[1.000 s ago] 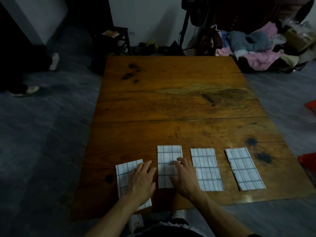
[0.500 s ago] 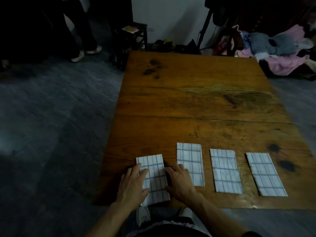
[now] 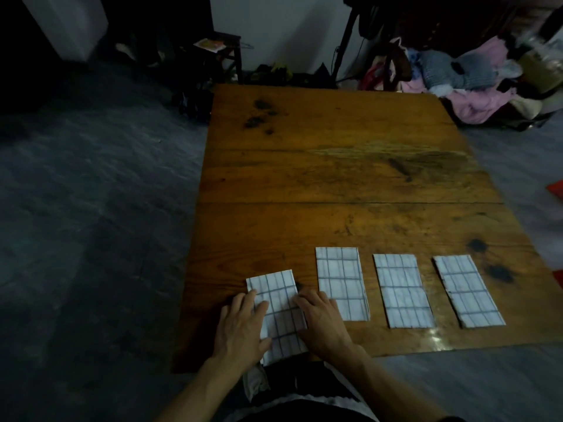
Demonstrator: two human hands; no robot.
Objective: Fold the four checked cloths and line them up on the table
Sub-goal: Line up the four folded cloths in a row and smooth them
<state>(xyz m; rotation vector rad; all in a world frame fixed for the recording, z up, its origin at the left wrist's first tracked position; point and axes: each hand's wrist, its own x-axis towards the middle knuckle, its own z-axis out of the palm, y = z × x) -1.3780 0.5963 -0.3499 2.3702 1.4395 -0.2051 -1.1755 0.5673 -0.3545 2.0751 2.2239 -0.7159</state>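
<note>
1. I'm seeing all four cloths folded on the bench (image 3: 350, 178); three are lying in a row right of cloth four (image 3: 278, 312), which is sitting nearer the bench's front edge, out of line.
2. I'm judging only that last alignment is left.
3. My left hand (image 3: 240, 327) is lying flat on cloth four's left edge, fingers (image 3: 248, 301) straight, gripping nothing.
4. My right hand (image 3: 324, 322) is pressing its right edge, fingers straight too, forearms reaching in from the front.
</note>
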